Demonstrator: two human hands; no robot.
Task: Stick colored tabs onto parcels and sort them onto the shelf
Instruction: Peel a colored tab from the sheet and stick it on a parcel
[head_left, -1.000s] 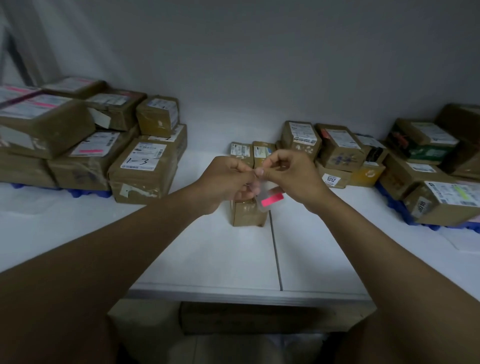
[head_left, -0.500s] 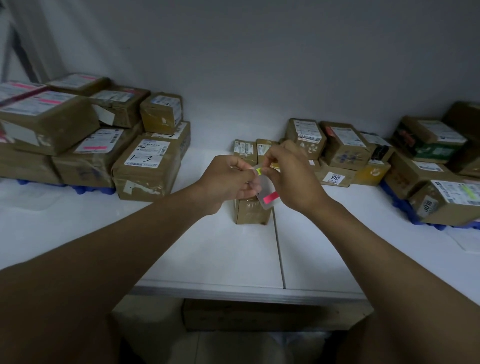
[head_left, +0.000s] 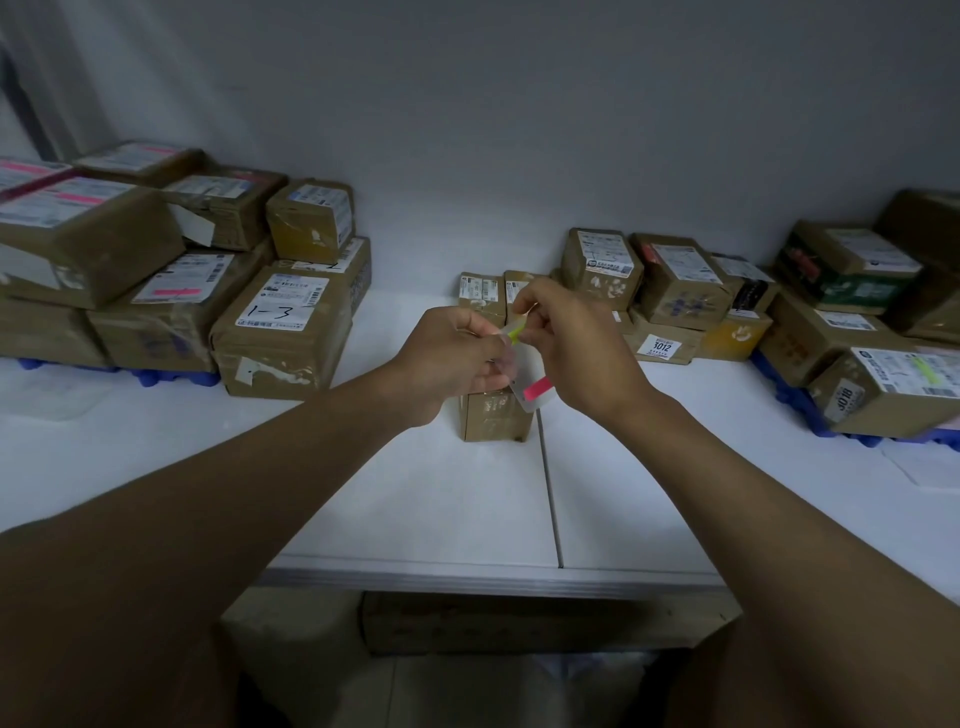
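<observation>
1. Head view: my left hand (head_left: 457, 358) pinches the clear tab sheet (head_left: 530, 382) over the small parcel (head_left: 496, 421) on the shelf (head_left: 415, 493); my right hand (head_left: 571, 343) pinches a yellow-green tab (head_left: 515, 332).
2. That tab looks flimsy and sticky, so I'd grip only its tip.
3. My hands hide the parcel's top.

1. A white shelf (head_left: 415, 499), a seam running front to back;
2. Stacked cardboard parcels (head_left: 156, 291) at its left on blue trays (head_left: 171, 376);
3. One small box (head_left: 496, 423) stands mid-shelf;
4. More parcels (head_left: 675, 291) crowd the right.
</observation>
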